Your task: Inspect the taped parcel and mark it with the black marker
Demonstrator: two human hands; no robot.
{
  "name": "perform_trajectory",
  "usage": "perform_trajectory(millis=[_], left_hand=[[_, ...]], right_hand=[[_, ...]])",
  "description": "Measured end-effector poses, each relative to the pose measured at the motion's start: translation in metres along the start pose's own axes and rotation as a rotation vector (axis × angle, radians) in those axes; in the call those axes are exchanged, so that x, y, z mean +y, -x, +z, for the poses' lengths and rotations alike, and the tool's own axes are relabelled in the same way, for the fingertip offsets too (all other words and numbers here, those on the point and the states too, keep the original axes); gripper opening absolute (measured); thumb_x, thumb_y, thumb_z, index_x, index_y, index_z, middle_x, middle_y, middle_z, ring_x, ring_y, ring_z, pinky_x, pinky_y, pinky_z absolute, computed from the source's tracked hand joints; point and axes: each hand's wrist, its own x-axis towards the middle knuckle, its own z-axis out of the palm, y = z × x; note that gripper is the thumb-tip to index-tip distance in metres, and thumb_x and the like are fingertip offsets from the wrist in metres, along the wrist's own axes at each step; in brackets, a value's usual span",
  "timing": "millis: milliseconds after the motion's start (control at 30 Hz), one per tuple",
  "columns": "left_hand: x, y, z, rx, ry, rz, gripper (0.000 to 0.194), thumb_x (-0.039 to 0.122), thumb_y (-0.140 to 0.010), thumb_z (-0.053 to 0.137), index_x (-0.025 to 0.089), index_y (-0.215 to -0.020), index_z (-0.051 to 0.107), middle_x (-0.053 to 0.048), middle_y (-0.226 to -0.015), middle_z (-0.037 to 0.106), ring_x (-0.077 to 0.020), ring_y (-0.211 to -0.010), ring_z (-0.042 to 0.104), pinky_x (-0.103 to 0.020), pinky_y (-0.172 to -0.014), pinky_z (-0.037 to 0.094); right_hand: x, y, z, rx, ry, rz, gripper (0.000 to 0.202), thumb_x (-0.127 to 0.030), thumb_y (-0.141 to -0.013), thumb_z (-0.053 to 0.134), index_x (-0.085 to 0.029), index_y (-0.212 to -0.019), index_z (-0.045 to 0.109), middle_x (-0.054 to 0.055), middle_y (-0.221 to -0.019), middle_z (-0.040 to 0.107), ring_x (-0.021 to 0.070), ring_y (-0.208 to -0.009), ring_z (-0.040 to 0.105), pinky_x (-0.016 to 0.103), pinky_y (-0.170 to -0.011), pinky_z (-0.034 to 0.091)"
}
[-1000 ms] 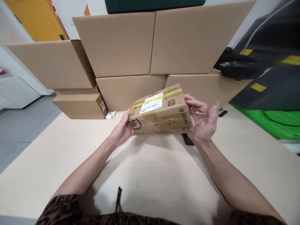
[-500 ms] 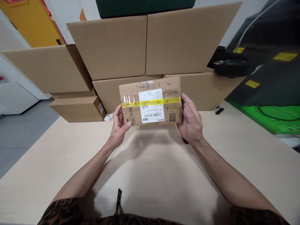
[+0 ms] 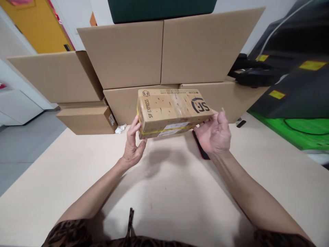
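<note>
A small cardboard box (image 3: 167, 108) is held tilted above the table, its face printed "SF EXPRESS" turned up. Yellow tape and white labels run along its lower front side. At its left end, my left hand (image 3: 133, 145) grips the box, thumb by the lower corner and fingers on the end face. My right hand (image 3: 214, 133) holds the right end, palm turned up; some of its fingers are hidden behind the box. Below that hand a dark phone with a red edge (image 3: 200, 145) lies on the table, partly covered.
Large cardboard boxes (image 3: 128, 55) are stacked across the back of the pale table (image 3: 164, 199), with a dark green bin (image 3: 161, 10) on top. Crumpled white paper (image 3: 120, 128) lies at left, a small black object (image 3: 241, 123) at right. Beyond the right edge is a green surface (image 3: 282, 130).
The box has been tipped so its labelled face points downward and the printed side shows on top. My right hand has turned palm up, and more of the phone shows.
</note>
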Motion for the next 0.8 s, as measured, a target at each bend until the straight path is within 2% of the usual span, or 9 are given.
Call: perform_trajectory(millis=[100, 233, 300, 400, 467, 600, 667, 800], left_hand=[[0.001, 0.003, 0.0, 0.02, -0.03, 0.069, 0.062, 0.023, -0.107, 0.066, 0.043, -0.163, 0.046, -0.009, -0.183, 0.041, -0.0287, -0.173, 0.037, -0.07, -0.138, 0.034], [0.002, 0.006, 0.001, 0.051, -0.022, 0.13, 0.051, 0.021, -0.107, 0.066, 0.044, -0.151, 0.054, -0.005, -0.182, 0.043, -0.0266, -0.169, 0.044, -0.068, -0.134, 0.04], [0.006, 0.006, 0.003, 0.075, 0.015, 0.098, 0.038, 0.024, -0.107, 0.068, 0.04, -0.141, 0.061, -0.006, -0.177, 0.05, -0.0278, -0.165, 0.05, -0.066, -0.131, 0.045], [0.019, 0.004, 0.005, 0.128, 0.101, -0.042, 0.005, 0.034, -0.108, 0.071, 0.03, -0.111, 0.073, -0.006, -0.167, 0.061, -0.0295, -0.156, 0.059, -0.063, -0.128, 0.049], [0.029, -0.002, 0.006, 0.192, 0.22, -0.196, 0.016, 0.043, -0.106, 0.074, 0.028, -0.102, 0.074, -0.006, -0.159, 0.067, -0.029, -0.149, 0.064, -0.06, -0.128, 0.051], [0.043, -0.017, 0.004, 0.341, 0.541, -0.501, 0.044, 0.07, -0.101, 0.073, 0.032, -0.124, 0.076, -0.006, -0.135, 0.08, -0.0239, -0.128, 0.076, -0.047, -0.122, 0.058], [0.042, -0.023, 0.004, 0.359, 0.624, -0.572, 0.053, 0.077, -0.098, 0.072, 0.031, -0.122, 0.078, -0.006, -0.131, 0.082, -0.0239, -0.127, 0.077, -0.043, -0.121, 0.06], [0.031, -0.025, 0.002, 0.421, 0.692, -0.672, 0.05, 0.075, -0.096, 0.076, 0.028, -0.112, 0.081, -0.006, -0.13, 0.085, -0.0285, -0.134, 0.076, -0.045, -0.12, 0.061]], right_hand=[[-0.002, -0.003, -0.001, 0.009, -0.023, 0.01, 0.034, -0.064, -0.091, 0.079, -0.031, -0.096, 0.078, 0.0, -0.106, 0.083, 0.026, -0.104, 0.076, 0.049, -0.094, 0.066], [-0.004, -0.006, -0.004, 0.035, -0.024, -0.004, 0.019, -0.047, -0.084, 0.087, -0.032, -0.088, 0.076, -0.005, -0.099, 0.082, 0.0203, -0.105, 0.076, 0.04, -0.108, 0.064], [-0.005, -0.007, -0.006, 0.045, -0.018, -0.032, 0.016, -0.042, -0.08, 0.088, -0.033, -0.086, 0.076, -0.006, -0.095, 0.081, 0.0192, -0.105, 0.076, 0.036, -0.112, 0.062], [-0.009, -0.009, -0.007, 0.029, 0.013, -0.086, 0.016, -0.041, -0.08, 0.086, -0.035, -0.092, 0.078, -0.005, -0.098, 0.082, 0.0217, -0.113, 0.077, 0.04, -0.113, 0.063], [-0.012, -0.008, -0.007, -0.03, 0.061, -0.11, 0.024, -0.043, -0.08, 0.088, -0.037, -0.102, 0.08, -0.005, -0.105, 0.083, 0.0235, -0.117, 0.077, 0.044, -0.114, 0.064], [-0.015, -0.001, -0.006, -0.201, 0.16, -0.171, 0.038, -0.047, -0.077, 0.096, -0.04, -0.112, 0.083, -0.003, -0.128, 0.084, 0.0269, -0.129, 0.076, 0.052, -0.123, 0.059], [-0.017, 0.004, -0.003, -0.263, 0.222, -0.235, 0.033, -0.047, -0.081, 0.096, -0.04, -0.112, 0.085, -0.001, -0.137, 0.082, 0.029, -0.138, 0.072, 0.057, -0.131, 0.051], [-0.023, 0.013, -0.001, -0.424, 0.364, -0.331, 0.024, -0.043, -0.092, 0.091, -0.044, -0.115, 0.087, -0.001, -0.136, 0.082, 0.0328, -0.148, 0.066, 0.065, -0.141, 0.036]])
